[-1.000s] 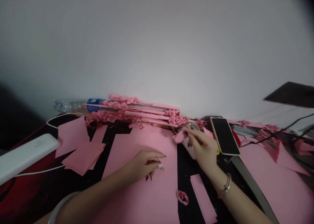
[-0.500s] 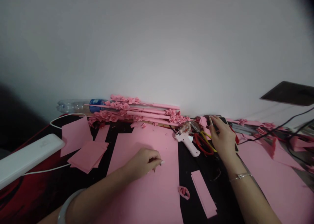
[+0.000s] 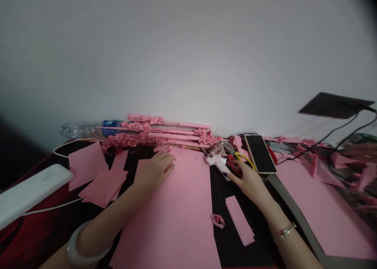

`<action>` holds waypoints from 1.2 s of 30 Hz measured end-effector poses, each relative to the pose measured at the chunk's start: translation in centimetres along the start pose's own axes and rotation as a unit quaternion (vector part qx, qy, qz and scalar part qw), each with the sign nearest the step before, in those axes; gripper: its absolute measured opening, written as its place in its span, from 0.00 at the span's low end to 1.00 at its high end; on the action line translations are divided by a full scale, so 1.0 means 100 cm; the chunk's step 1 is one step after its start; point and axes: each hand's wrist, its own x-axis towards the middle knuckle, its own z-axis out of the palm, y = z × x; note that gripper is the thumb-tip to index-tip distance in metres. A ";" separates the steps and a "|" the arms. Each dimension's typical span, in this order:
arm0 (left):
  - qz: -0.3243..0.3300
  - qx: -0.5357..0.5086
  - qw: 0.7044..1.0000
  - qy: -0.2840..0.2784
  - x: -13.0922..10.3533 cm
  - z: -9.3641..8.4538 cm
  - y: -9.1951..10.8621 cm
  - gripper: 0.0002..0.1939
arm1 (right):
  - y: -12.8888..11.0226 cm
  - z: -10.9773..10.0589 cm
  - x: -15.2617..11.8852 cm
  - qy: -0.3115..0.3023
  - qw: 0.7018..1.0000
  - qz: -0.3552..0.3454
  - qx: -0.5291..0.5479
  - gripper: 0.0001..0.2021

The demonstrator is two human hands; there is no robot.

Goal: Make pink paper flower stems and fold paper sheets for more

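Observation:
My left hand [image 3: 154,169] rests over the upper part of a large pink paper sheet [image 3: 176,222], its fingers loosely curved and nothing visible in them. Just beyond its fingertips lies a small pink paper flower [image 3: 168,148]. My right hand [image 3: 250,182] reaches in from the right, thumb and fingers apart. Its thumb is at the grip of a white glue gun [image 3: 218,161]. The other fingers are over red-handled scissors [image 3: 232,163], partly hiding them. Close by are yellow handles [image 3: 245,159] of another tool and a phone [image 3: 260,153] with a dark screen.
Pink paper flower stems [image 3: 173,135] lie along the wall beside a plastic bottle [image 3: 82,129]. Square papers [image 3: 101,186] and a white lamp bar [image 3: 35,188] are left. Paper strips [image 3: 240,222] and a paper curl [image 3: 218,220] lie right. Another person's hand [image 3: 361,151] shows far right.
My right hand has left the phone and moved down and left to the glue gun and scissors. My left hand has moved away and left across the sheet, its pinch loosened.

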 end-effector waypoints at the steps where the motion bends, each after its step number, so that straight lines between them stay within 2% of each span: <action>1: -0.004 -0.004 1.000 0.002 0.000 0.002 -0.003 0.07 | -0.005 0.001 0.000 0.009 1.000 0.000 -0.013 0.21; 4: -0.009 -0.014 1.000 -0.001 0.001 0.007 -0.006 0.07 | -0.024 0.003 -0.001 0.056 0.996 -0.005 -0.070 0.20; 8: -0.010 -0.014 1.000 -0.008 -0.001 0.008 -0.005 0.08 | -0.042 0.014 -0.001 0.044 0.985 -0.043 -0.164 0.20; 11: -0.011 -0.011 1.000 -0.016 -0.001 0.008 -0.004 0.08 | -0.041 0.023 0.000 0.053 0.975 -0.072 -0.204 0.19; 16: -0.014 0.018 1.000 -0.021 -0.001 0.009 -0.005 0.10 | -0.023 0.016 -0.003 0.148 0.972 -0.114 -0.144 0.20; 20: -0.048 0.066 0.996 -0.021 -0.002 0.008 -0.003 0.17 | -0.008 0.001 0.001 0.169 0.969 -0.068 -0.164 0.21; 24: -0.082 0.107 0.991 -0.016 -0.003 0.004 -0.001 0.21 | 0.003 0.000 0.014 0.137 0.970 0.000 -0.202 0.21; 27: -0.095 0.143 0.985 -0.019 -0.002 0.002 -0.001 0.24 | 0.005 0.002 0.021 0.104 0.969 0.018 -0.223 0.20; 29: -0.104 0.162 0.981 -0.029 -0.002 0.001 0.000 0.25 | 0.001 0.000 0.022 0.105 0.967 0.024 -0.233 0.19; 31: -0.112 0.167 0.979 -0.040 0.000 -0.001 0.001 0.25 | -0.007 -0.006 0.019 0.137 0.967 0.023 -0.213 0.19; 33: -0.121 0.166 0.978 -0.049 0.001 -0.002 0.002 0.24 | -0.019 -0.015 0.011 0.166 0.978 -0.002 -0.127 0.19; 34: -0.125 0.166 0.977 -0.052 0.001 -0.002 0.003 0.24 | -0.027 -0.019 0.004 0.158 0.985 -0.026 -0.060 0.17; 35: -0.128 0.165 0.976 -0.055 0.001 -0.002 0.003 0.24 | -0.035 -0.022 -0.005 0.123 0.991 -0.046 0.018 0.16; 36: -0.132 0.165 0.976 -0.057 0.002 -0.002 0.002 0.23 | -0.043 -0.024 -0.016 0.044 0.994 -0.059 0.079 0.15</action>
